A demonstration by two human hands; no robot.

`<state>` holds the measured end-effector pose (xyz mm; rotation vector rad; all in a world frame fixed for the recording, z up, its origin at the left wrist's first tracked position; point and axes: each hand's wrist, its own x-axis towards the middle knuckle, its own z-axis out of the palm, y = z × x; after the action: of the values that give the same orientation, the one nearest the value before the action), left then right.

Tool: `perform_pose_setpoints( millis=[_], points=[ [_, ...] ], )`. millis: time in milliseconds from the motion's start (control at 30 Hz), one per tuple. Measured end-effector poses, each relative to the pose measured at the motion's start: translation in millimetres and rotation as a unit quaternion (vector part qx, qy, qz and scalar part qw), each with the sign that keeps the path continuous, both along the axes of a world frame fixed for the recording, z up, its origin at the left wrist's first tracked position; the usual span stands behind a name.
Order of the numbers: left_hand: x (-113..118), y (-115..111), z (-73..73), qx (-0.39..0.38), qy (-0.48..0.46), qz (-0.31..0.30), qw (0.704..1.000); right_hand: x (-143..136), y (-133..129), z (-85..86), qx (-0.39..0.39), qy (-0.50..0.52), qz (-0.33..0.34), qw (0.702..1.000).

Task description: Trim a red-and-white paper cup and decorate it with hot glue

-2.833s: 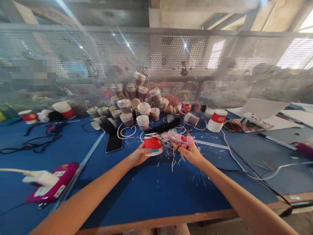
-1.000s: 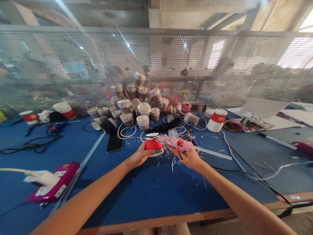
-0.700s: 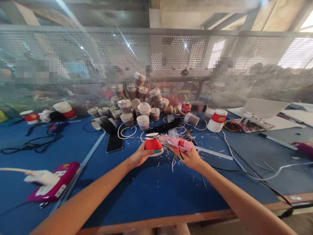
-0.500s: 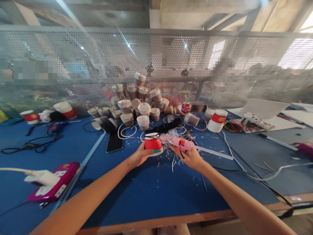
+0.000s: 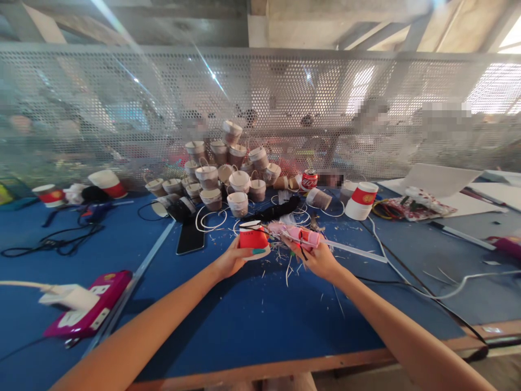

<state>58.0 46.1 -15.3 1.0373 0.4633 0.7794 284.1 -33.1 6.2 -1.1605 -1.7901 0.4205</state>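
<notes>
In the middle of the view, my left hand [image 5: 231, 259] is wrapped round a red and white paper cup [image 5: 252, 239], its thumb across the cup's side. A thin dark cord shows near the cup's rim. My right hand [image 5: 319, 260] grips a pink glue gun [image 5: 301, 234], whose tip is beside the cup's right upper edge; whether they touch is unclear. A long clear glue stick [image 5: 358, 251] sticks out from the gun's back to the right.
Behind my hands several small grey cups [image 5: 240, 182] are piled against a perforated metal screen [image 5: 163, 87]. A phone [image 5: 191, 236], cords and a magenta power strip [image 5: 91, 304] lie left; a can [image 5: 309, 179] and stacked cups [image 5: 361, 201] stand right.
The cup in my left hand has shifted very slightly left. The glue gun in my right hand has tilted a little. Both hands keep their hold.
</notes>
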Motion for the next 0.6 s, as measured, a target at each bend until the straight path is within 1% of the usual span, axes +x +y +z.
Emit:
perform_pose_setpoints(
  millis=[100,167,200,267,333,400,467,500,600],
  points=[
    [0,1,-0.8,0.003,-0.011,-0.010,1.000,1,2,-0.9,0.013,-0.013,-0.001,1.000],
    [-1,1,-1.0,0.011,-0.016,-0.022,1.000,1,4,-0.1,0.008,-0.031,-0.018,0.999],
    [-1,1,-0.9,0.014,-0.015,-0.028,0.999,1,4,1.0,-0.001,-0.047,-0.041,0.998],
    [0,0,-0.7,0.017,-0.008,-0.033,0.999,1,4,4.5,-0.030,-0.102,-0.116,0.988],
    [0,0,-0.1,0.021,-0.003,-0.033,0.999,1,4,9.3,-0.069,-0.184,-0.206,0.959],
    [1,-1,0.8,0.027,-0.001,-0.028,0.999,2,3,13.3,-0.105,-0.263,-0.277,0.918],
    [2,-2,2.2,0.034,0.004,-0.017,0.999,3,3,14.1,-0.128,-0.315,-0.322,0.883],
    [2,-3,3.1,0.038,0.007,-0.011,0.999,4,3,13.0,-0.137,-0.330,-0.339,0.870],
    [3,-6,6.7,0.042,0.013,0.001,0.999,4,4,6.1,-0.157,-0.337,-0.376,0.849]
  ],
)
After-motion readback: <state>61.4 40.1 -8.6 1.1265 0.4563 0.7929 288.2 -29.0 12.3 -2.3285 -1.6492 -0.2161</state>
